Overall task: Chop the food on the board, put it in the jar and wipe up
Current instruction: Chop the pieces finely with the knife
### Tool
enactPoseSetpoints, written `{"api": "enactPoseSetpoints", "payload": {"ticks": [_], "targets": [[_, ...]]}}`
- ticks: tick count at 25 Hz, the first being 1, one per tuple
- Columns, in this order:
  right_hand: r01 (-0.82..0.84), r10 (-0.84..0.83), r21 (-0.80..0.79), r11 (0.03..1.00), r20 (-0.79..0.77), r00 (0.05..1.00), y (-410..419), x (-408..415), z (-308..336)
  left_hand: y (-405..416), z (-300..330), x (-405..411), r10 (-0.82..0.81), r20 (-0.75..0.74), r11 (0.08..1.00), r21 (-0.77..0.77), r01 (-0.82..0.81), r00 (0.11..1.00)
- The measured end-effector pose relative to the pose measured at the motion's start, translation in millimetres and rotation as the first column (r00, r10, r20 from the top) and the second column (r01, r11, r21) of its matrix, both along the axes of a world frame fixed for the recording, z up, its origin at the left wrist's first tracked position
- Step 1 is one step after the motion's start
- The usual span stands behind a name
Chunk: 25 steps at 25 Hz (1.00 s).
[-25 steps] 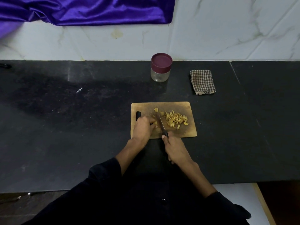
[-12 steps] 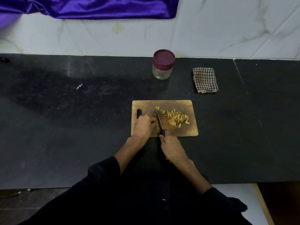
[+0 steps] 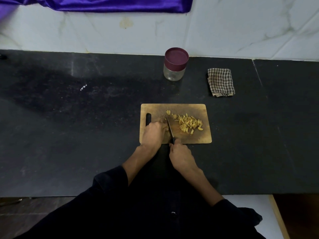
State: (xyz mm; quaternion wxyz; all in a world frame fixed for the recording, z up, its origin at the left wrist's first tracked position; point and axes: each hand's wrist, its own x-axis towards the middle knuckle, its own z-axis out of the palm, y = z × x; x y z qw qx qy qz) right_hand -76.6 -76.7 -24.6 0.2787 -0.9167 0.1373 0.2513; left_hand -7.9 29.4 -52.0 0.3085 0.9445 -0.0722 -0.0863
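Right hand (image 3: pixel 181 155) gripped the handle of the knife (image 3: pixel 170 128), its blade down on the cutting board (image 3: pixel 203 138). Left hand (image 3: pixel 154 132) lay curled beside the blade; what it held was hidden. Chopped food (image 3: pixel 189 124) lay piled right of the blade. Behind the board stood the jar (image 3: pixel 175 65), lid on, its clear body showing no contents. No legible label showed. Checked cloth (image 3: pixel 221 82) lay right of the jar.

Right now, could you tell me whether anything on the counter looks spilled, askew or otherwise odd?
Nothing stands out. The chopped food sits in a pile on the board, none on the counter. The jar stands upright with its lid on, and the cloth lies folded beside it.
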Motion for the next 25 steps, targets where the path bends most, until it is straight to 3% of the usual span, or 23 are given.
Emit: {"api": "enactPoseSetpoints", "payload": {"ticks": [4, 10, 25], "targets": [[-0.020, 0.020, -0.023, 1.000, -0.012, 1.000, -3.4, -11.4, -1.6, 1.3, 2.0, -0.6, 0.003, 0.015, 1.000, -0.021, -0.003, 1.000], [0.076, -0.077, 0.016, 0.997, 0.056, 0.996, -15.2, -9.2, 6.9, 2.2, 1.1, -0.6, -0.009, 0.015, 1.000, -0.004, 0.009, 1.000], [0.013, -0.013, 0.033, 0.999, 0.007, 1.000, -1.7, -1.6, 6.6, 2.0, 3.7, -0.6, -0.012, 0.019, 0.999, -0.041, 0.012, 1.000]]}}
